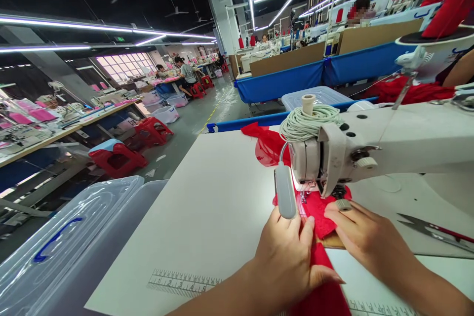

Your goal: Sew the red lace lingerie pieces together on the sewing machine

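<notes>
Red fabric (321, 217), partly sheer, lies under the needle area of a white sewing machine (400, 133). My left hand (283, 252) rests on the cloth just in front of the presser foot, fingers stretched forward and thumb spread to the right. A small grey lamp (286, 192) covers some of its fingertips. My right hand (365, 232) has its fingertips together at the right edge of the fabric, gripping it; a machine knob (343, 205) hides part of them. One strip of the cloth runs toward me beneath my left hand. More red fabric (268, 145) lies behind the needle.
Thread snips (437, 232) lie right of my right hand. A pale green cord coil (311, 121) sits on the machine head. Printed rulers (181, 284) mark the white table (207, 207). Clear plastic bins (85, 237) stand at left; red stools (118, 158) and other people are beyond.
</notes>
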`<state>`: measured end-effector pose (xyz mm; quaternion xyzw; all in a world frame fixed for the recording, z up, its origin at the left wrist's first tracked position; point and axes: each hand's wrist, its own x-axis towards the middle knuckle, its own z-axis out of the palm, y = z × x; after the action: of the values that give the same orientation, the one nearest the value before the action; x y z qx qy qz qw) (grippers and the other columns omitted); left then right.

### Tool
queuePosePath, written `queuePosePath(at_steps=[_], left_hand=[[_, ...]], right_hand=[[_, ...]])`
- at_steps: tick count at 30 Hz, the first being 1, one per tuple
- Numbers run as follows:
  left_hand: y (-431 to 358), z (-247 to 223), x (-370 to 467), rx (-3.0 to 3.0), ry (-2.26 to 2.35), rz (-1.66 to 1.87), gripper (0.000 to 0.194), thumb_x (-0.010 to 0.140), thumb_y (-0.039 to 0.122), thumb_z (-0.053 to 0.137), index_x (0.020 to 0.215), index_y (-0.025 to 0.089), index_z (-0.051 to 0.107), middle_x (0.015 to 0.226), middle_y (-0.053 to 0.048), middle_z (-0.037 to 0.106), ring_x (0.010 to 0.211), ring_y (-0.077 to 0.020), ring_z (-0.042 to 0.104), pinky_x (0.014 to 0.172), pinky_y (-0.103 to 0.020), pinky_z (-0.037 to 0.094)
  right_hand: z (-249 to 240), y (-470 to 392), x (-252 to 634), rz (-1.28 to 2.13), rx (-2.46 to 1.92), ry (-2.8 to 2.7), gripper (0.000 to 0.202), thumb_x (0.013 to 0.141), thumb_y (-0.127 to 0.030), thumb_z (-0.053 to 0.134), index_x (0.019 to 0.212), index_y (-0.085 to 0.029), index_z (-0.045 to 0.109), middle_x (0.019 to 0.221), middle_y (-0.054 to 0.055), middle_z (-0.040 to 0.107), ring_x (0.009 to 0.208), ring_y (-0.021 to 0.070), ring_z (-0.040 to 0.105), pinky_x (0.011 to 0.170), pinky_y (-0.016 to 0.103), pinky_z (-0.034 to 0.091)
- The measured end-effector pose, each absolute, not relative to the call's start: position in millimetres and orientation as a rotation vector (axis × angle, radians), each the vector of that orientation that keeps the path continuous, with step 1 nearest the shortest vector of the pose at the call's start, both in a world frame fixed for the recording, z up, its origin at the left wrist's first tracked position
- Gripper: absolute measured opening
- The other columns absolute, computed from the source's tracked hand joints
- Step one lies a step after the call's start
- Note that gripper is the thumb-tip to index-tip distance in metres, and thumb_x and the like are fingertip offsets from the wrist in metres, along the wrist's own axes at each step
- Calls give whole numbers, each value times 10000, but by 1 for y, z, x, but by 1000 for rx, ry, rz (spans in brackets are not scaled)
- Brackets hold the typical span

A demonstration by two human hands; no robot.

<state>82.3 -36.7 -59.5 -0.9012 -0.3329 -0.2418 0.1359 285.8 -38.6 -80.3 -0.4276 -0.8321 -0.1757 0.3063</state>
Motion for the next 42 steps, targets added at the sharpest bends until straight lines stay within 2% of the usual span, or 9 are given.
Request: queuePosePath(at_steps=[3,7,10,16,22,25,29,33,42], left_hand=[[-39,-58,81,-2587,-969,-696,916,888,753,2,993,152,686,751,-77,597,611,-192,521,699,-365,465],[-39,-57,79,-2564,-943,-658,902,888,766,37,1044,157,684,871,-128,648,709,-230,574,767,-399,454],[-38,-56,79,-2553,-939,-687,889,899,753,38,1026,159,686,927,-144,666,744,-242,597,780,-401,446],[-37,-56,79,-2559,-952,-701,895,913,726,11,1007,146,686,876,-136,680,705,-242,617,765,-413,448],[-32,-54,81,-2581,-920,-677,856,930,716,58,1068,126,663,996,-150,665,889,-282,627,833,-445,469],[-33,-56,84,-2629,-898,-742,871,923,729,69,1100,106,651,906,-121,645,813,-242,614,764,-379,500],[-37,-59,86,-2626,-902,-770,919,895,763,65,1164,88,629,836,-107,627,752,-230,600,699,-355,504],[-42,-59,84,-2601,-921,-745,933,883,779,63,1135,104,656,812,-108,633,762,-246,606,772,-403,499],[-43,-62,85,-2483,-901,-758,905,905,765,106,1186,99,651,912,-142,679,851,-282,622,819,-420,471]], right_hand=[[-79,-39,285,-463,-1135,-2187,289,894,-36,377,881,-175,630,739,37,629,655,165,553,542,277,376],[-78,-40,284,-452,-1135,-2178,294,878,-21,378,841,-171,628,728,41,624,639,163,540,526,278,365],[-78,-40,283,-448,-1128,-2176,292,897,-37,380,862,-161,642,773,57,648,673,166,560,531,280,372],[-79,-38,285,-489,-1127,-2207,319,927,-56,365,877,-158,663,806,71,681,720,185,594,543,291,385],[-82,-36,285,-557,-1144,-2194,321,916,-62,357,937,-141,668,834,94,691,721,197,619,543,295,404],[-79,-38,283,-626,-1153,-2154,303,930,-89,360,977,-146,655,856,83,698,610,162,601,514,288,401],[-76,-41,280,-536,-1077,-2207,340,868,-4,337,893,-176,629,824,43,706,585,131,621,477,262,389],[-79,-42,281,-489,-1111,-2205,336,804,30,355,848,-181,613,773,38,690,595,148,628,455,267,366],[-88,-41,286,-460,-1170,-2229,320,806,18,373,851,-205,597,734,13,641,548,120,550,474,246,332]])
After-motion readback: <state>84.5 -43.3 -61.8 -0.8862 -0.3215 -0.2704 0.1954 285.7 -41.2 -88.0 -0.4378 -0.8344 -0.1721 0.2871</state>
